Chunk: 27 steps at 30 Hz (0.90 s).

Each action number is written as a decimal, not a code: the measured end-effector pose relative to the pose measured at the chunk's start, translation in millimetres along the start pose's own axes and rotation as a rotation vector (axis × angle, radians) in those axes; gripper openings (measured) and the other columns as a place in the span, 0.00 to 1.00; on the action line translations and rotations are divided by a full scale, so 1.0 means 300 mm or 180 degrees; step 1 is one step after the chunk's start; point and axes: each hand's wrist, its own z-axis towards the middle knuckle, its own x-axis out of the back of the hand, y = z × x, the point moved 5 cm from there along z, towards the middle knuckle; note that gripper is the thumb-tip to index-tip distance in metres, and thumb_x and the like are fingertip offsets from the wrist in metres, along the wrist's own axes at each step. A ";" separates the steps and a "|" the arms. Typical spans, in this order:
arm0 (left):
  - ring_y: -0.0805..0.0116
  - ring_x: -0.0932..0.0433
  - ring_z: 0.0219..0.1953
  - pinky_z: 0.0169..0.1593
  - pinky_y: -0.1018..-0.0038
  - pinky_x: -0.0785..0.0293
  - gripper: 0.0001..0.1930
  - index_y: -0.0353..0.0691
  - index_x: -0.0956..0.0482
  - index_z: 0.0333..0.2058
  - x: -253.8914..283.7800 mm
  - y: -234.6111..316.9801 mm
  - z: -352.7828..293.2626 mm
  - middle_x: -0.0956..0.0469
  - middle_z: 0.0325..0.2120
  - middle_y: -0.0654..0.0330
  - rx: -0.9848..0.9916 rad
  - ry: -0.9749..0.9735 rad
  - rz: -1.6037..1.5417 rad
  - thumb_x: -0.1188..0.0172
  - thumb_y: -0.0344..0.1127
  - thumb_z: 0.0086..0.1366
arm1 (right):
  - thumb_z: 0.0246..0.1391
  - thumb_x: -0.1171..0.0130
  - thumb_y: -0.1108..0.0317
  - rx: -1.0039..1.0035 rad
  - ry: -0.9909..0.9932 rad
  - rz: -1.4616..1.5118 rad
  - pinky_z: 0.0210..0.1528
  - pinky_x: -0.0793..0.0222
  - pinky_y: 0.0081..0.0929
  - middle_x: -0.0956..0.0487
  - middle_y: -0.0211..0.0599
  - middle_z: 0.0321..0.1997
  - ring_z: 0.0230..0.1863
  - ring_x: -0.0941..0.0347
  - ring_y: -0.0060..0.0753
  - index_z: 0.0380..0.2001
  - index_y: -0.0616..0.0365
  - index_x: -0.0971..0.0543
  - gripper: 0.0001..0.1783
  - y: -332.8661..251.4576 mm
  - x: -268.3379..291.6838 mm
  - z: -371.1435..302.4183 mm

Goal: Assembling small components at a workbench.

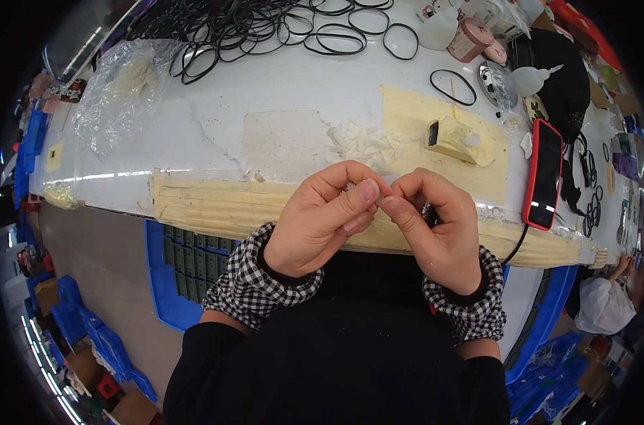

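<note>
Both hands meet above the table's near edge, fingertips touching. My left hand (334, 216) is closed in a pinch, thumb against the curled fingers. My right hand (435, 223) pinches too, thumb and forefinger pressed together. What they hold is too small or hidden to name; a bit of something dark shows inside the right fingers. Just beyond lies a heap of white scraps (364, 144). To its right, a small tape-wrapped block (455, 140) with a dark end sits on a yellow sheet (410, 106).
Black rubber belts (336, 39) pile up at the back, one loose belt (453, 86) nearer. A clear plastic bag (127, 92) lies at left. At right are a red-cased phone (544, 173) with a cable and a squeeze bottle (534, 80). A blue crate (169, 283) stands below the taped edge (215, 205).
</note>
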 end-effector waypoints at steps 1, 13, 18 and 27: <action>0.83 0.41 0.23 0.28 0.86 0.42 0.07 0.36 0.27 0.37 0.002 -0.003 -0.001 0.31 0.24 0.69 0.0014 0.0010 -0.0006 0.48 0.35 0.67 | 0.50 0.39 0.74 0.0024 -0.0009 -0.0032 0.25 0.38 0.17 0.26 0.33 0.23 0.22 0.33 0.19 0.26 0.64 0.25 0.06 -0.001 -0.001 -0.002; 0.83 0.41 0.22 0.29 0.86 0.42 0.09 0.37 0.27 0.33 0.019 0.001 -0.002 0.33 0.22 0.70 0.0038 0.0105 0.0135 0.48 0.37 0.68 | 0.45 0.36 0.50 0.0923 -0.0084 -0.1647 0.20 0.35 0.25 0.29 0.32 0.22 0.21 0.28 0.32 0.28 0.56 0.28 0.21 -0.030 -0.015 -0.011; 0.83 0.41 0.22 0.29 0.86 0.42 0.09 0.37 0.27 0.34 0.018 -0.005 -0.003 0.31 0.23 0.68 0.0020 0.0075 0.0084 0.48 0.37 0.68 | 0.45 0.39 0.48 0.0835 -0.0045 -0.1921 0.19 0.37 0.28 0.31 0.31 0.19 0.19 0.31 0.33 0.25 0.55 0.30 0.21 -0.018 -0.025 -0.012; 0.83 0.41 0.22 0.30 0.85 0.41 0.08 0.38 0.27 0.34 0.020 -0.007 -0.002 0.30 0.24 0.67 0.0057 0.0011 0.0028 0.48 0.36 0.68 | 0.46 0.40 0.48 0.0865 -0.0024 -0.1917 0.19 0.37 0.27 0.31 0.30 0.19 0.19 0.31 0.32 0.24 0.54 0.30 0.20 -0.022 -0.028 -0.007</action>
